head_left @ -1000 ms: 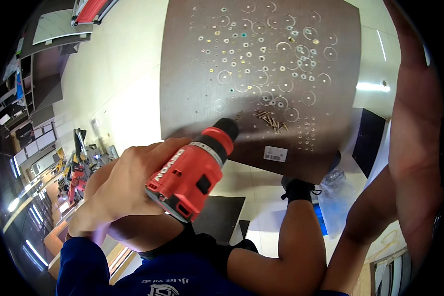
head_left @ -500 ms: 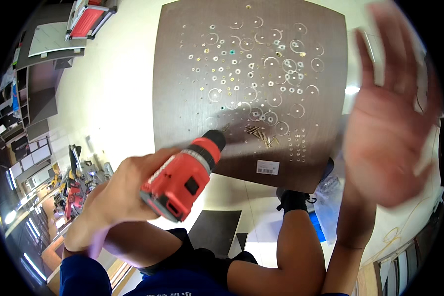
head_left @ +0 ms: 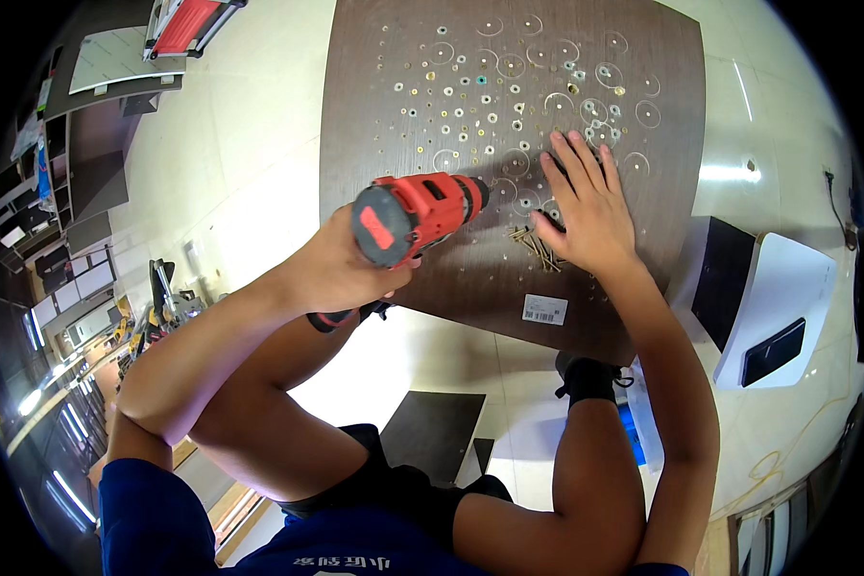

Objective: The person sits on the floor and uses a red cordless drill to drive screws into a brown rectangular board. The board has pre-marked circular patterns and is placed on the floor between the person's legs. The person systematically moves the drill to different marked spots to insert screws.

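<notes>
Two hands of yours were in view: the left hand [head_left: 346, 269] wrapped around the grip of the red drill [head_left: 422, 209], the right hand [head_left: 595, 226] palm down on the bench [head_left: 360, 158], fingers spread. The drill hung over the near left part of the bench, its black chuck pointing right, toward your spread fingers; you could not tell whether it carried a bit. Loose screws [head_left: 540, 253] lay just beside your right thumb. The step in hand seemed to be holding the drill ready; the next move called for keeping its chuck away from your fingers. A white label [head_left: 545, 309] sat by the near edge, where your legs [head_left: 597, 480] limited room. More room lay left, toward the pale floor [head_left: 250, 144]. Past the right edge, a white panel [head_left: 816, 264] bore a dark phone [head_left: 774, 352].
</notes>
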### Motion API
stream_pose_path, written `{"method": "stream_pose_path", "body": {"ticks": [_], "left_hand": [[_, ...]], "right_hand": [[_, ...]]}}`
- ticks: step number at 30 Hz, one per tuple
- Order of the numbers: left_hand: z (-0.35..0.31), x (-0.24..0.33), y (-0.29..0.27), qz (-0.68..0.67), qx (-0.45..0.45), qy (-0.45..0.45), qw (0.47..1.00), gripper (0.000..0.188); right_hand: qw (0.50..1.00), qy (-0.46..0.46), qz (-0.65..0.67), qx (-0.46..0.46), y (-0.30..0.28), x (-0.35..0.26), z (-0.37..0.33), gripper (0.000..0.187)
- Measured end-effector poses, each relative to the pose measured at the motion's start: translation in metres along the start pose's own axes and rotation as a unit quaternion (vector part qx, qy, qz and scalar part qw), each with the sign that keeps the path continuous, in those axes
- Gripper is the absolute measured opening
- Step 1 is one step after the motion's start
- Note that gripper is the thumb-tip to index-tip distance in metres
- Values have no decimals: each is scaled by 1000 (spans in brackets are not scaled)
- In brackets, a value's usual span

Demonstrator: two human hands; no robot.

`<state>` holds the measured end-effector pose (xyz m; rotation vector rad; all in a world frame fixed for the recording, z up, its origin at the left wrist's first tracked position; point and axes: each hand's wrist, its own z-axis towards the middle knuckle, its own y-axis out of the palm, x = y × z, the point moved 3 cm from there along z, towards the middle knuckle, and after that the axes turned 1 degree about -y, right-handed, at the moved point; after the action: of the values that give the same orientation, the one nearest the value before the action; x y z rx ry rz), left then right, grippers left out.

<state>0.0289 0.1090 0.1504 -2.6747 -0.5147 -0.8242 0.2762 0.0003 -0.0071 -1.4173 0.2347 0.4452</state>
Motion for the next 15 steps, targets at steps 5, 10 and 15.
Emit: {"method": "stream_pose_path", "body": {"ticks": [5, 10, 15], "left_hand": [[14, -2, 10, 0, 3, -17, 1000, 27], [15, 3, 11, -19, 31, -54, 998, 37], [15, 2, 10, 5, 30, -33, 999, 41]], "right_hand": [[1000, 1, -2, -1, 1, 2, -3, 66], [1000, 2, -5, 7, -1, 3, -4, 65], [1000, 2, -3, 8, 0, 1, -4, 66]]}}
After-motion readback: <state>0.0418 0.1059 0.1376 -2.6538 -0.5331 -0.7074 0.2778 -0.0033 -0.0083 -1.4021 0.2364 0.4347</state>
